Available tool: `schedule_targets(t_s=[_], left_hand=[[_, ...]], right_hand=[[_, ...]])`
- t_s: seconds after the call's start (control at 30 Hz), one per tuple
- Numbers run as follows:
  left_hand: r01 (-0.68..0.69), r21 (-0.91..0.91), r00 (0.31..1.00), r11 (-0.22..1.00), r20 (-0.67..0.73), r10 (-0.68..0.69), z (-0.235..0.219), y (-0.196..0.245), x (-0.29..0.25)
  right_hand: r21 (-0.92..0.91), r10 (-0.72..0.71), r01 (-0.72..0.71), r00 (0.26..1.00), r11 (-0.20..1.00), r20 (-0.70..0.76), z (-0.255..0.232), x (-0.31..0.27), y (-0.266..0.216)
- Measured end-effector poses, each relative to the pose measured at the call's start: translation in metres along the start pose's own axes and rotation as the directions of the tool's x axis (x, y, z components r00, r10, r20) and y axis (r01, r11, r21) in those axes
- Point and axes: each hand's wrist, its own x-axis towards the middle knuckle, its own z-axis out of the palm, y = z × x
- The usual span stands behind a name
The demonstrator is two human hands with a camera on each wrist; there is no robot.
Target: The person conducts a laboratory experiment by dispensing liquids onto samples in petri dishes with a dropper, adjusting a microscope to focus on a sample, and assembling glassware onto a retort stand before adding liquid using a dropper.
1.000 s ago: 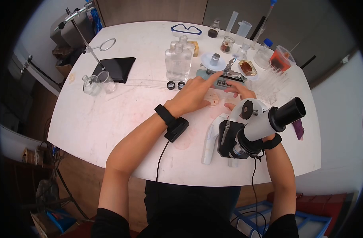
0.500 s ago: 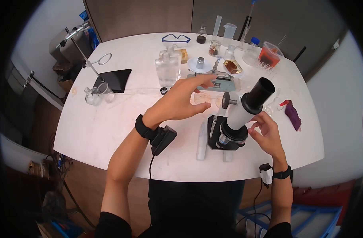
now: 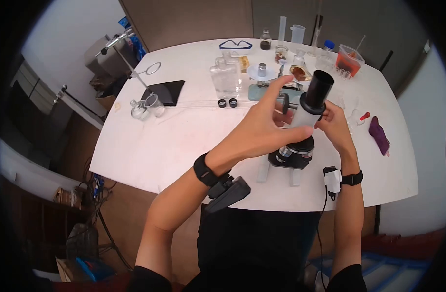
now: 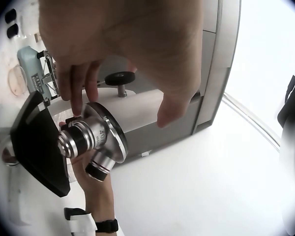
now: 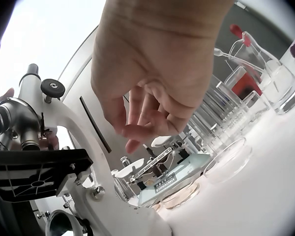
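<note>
The black-and-white microscope [image 3: 308, 117] stands upright on the table. My left hand [image 3: 254, 129] is spread around its tube, with the thumb in front and the other fingers near the focus knob [image 3: 285, 103]; firm contact cannot be made out. In the left wrist view the hand [image 4: 132, 44] is over the white tube [image 4: 142, 112], above the silver objectives [image 4: 83, 137]. Just right of the tube is my right hand [image 3: 337, 127]. The right wrist view shows that hand [image 5: 152, 73] with loosely bent fingers, nothing held, apart from the microscope arm [image 5: 81, 130].
Behind the microscope are a balance [image 3: 259, 92], clear bottles [image 3: 226, 78] and glassware. A stand [image 3: 167, 92] and small glass vessels [image 3: 154, 104] are at the left. To the right lie a purple cloth [image 3: 379, 136] and a red-bulbed dropper [image 3: 364, 116]. Petri dishes [image 5: 228, 162] lie nearby.
My left hand has moved from over the balance area to the microscope tube. My right hand has come from behind the microscope to its right side, then up beside the tube.
</note>
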Motion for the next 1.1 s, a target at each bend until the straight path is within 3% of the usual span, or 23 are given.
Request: schedule_targets(t_s=[0.1, 0.13, 0.23, 0.3, 0.53, 0.57, 0.63, 0.93, 1.1], left_hand=[[0.001, -0.037, 0.998, 0.999, 0.067, 0.001, 0.008, 0.008, 0.003], [-0.105, 0.008, 0.993, 0.994, 0.045, 0.105, 0.015, 0.004, 0.007], [-0.125, 0.053, 0.992, 0.991, -0.007, 0.126, 0.025, -0.001, 0.013], [-0.136, 0.063, 0.982, 0.989, -0.124, 0.143, 0.031, -0.005, 0.016], [-0.103, 0.145, 0.947, 0.984, -0.289, 0.142, 0.038, -0.002, 0.016], [-0.122, 0.085, 0.937, 0.989, -0.319, 0.143, 0.037, -0.005, 0.016], [-0.152, 0.118, 0.93, 0.981, -0.32, 0.183, 0.024, -0.007, 0.013], [-0.024, 0.043, 0.894, 0.999, -0.446, 0.041, -0.074, 0.04, -0.027], [0.091, 0.231, 0.814, 0.969, -0.578, 0.061, -0.128, 0.032, -0.03]], right_hand=[[0.071, 0.022, -0.02, 1.0, 0.997, -0.022, 0.004, 0.0, -0.001], [0.079, 0.048, -0.045, 0.998, 0.996, -0.031, 0.004, -0.001, 0.001], [0.114, 0.008, -0.002, 0.999, 0.993, -0.047, 0.01, -0.002, 0.016], [0.124, -0.041, 0.046, 0.998, 0.991, -0.041, 0.009, -0.006, 0.02], [0.046, 0.006, -0.002, 0.997, 0.999, -0.08, -0.001, -0.009, 0.023], [0.044, -0.006, 0.009, 0.997, 0.999, -0.076, 0.0, -0.009, 0.024], [0.042, -0.031, 0.034, 0.997, 0.999, -0.07, -0.002, -0.009, 0.029], [0.05, -0.055, 0.06, 0.993, 0.997, -0.105, -0.001, -0.008, 0.035], [0.061, -0.056, 0.062, 0.993, 0.996, -0.101, 0.001, -0.007, 0.037]])
